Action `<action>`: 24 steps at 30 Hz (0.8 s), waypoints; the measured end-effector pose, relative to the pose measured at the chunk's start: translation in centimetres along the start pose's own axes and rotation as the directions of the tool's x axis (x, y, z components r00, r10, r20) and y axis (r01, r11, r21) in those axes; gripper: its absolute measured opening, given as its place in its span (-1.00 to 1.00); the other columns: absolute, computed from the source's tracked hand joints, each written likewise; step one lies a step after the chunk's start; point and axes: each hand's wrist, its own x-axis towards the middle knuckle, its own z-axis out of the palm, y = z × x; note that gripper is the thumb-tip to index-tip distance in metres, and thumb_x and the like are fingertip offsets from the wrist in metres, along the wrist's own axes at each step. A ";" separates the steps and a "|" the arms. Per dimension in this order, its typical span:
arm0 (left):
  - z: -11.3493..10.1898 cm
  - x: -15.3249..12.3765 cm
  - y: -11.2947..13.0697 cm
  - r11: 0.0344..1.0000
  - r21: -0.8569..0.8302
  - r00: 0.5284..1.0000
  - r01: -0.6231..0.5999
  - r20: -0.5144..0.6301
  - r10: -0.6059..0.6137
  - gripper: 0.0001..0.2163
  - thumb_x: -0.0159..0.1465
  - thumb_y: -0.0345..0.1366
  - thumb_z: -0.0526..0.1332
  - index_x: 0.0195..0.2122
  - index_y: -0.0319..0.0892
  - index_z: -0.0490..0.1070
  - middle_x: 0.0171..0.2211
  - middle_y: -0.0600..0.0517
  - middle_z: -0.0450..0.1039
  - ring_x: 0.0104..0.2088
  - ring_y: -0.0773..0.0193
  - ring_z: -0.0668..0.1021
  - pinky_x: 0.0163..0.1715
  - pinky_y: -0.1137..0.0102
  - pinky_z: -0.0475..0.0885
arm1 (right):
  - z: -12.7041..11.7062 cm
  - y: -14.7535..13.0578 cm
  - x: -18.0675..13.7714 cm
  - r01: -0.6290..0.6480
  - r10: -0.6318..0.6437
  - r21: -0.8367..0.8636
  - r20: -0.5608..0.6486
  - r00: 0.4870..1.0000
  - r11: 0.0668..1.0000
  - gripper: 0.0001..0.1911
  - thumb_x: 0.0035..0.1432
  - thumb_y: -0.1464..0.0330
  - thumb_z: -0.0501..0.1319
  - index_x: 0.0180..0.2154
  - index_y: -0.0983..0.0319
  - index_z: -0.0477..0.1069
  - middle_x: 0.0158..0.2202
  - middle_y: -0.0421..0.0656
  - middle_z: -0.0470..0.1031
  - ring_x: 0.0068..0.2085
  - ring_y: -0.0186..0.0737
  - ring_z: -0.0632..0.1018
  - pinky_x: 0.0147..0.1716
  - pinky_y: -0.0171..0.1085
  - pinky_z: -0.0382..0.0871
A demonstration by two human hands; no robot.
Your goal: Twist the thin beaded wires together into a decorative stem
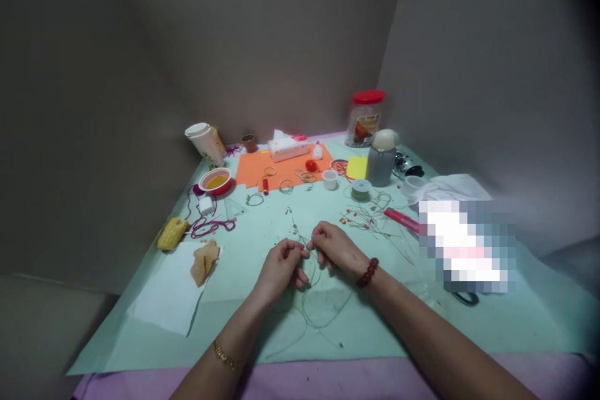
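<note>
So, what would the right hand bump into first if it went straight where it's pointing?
Besides the thin cord right there, the right hand would probably bump the left hand first, since it's just ahead. Depth is unclear, so it might slip past.

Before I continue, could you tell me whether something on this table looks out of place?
Yes. At the left, what looks like a yellow corn cob and a ragged brown piece, perhaps bread, lie near purple cord; food seems odd among craft materials. The brown piece sits on white paper.
</note>
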 end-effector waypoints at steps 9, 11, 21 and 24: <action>-1.1 0.5 0.6 0.999 0.027 0.999 0.024 -0.024 -0.024 -0.73 0.22 -0.12 0.15 -0.34 -0.28 0.30 -0.21 -0.16 0.51 -0.71 0.49 0.45 -0.75 0.56 0.30 | -0.1 0.6 1.2 -0.138 0.055 0.473 0.184 0.981 0.870 -0.94 0.11 0.46 0.08 -0.41 0.26 0.21 -0.37 -0.09 0.55 -0.68 -0.54 0.35 -0.79 -0.54 0.14; -1.0 0.4 0.8 0.998 -0.028 0.998 0.063 -0.003 -0.063 -0.77 0.23 -0.16 0.14 -0.32 -0.28 0.29 -0.20 -0.17 0.52 -0.71 0.48 0.45 -0.75 0.57 0.31 | -0.3 0.7 1.3 -0.140 0.048 0.494 0.194 0.980 0.858 -0.92 0.11 0.45 0.09 -0.43 0.26 0.21 -0.36 -0.06 0.55 -0.68 -0.55 0.35 -0.78 -0.53 0.18; -0.6 0.5 0.6 0.864 -0.363 0.928 0.349 0.261 -0.266 -0.84 0.24 -0.40 0.13 -0.17 -0.33 0.33 -0.37 -0.06 0.51 -0.68 0.55 0.42 -0.68 0.63 0.32 | -0.5 -0.5 0.3 0.013 -0.029 0.311 0.047 0.998 0.950 -0.94 0.02 0.49 0.13 -0.43 0.25 0.25 -0.42 -0.16 0.53 -0.68 -0.52 0.33 -0.80 -0.50 0.12; -0.5 0.6 0.9 0.857 -0.347 0.899 0.382 0.354 -0.258 -0.82 0.21 -0.36 0.19 -0.18 -0.34 0.40 -0.54 0.09 0.38 -0.74 0.61 0.26 -0.77 0.65 0.11 | -0.6 -0.8 0.1 0.002 -0.020 0.273 0.062 0.998 0.962 -0.96 0.02 0.47 0.14 -0.44 0.25 0.26 -0.56 -0.22 0.47 -0.69 -0.50 0.30 -0.78 -0.49 0.11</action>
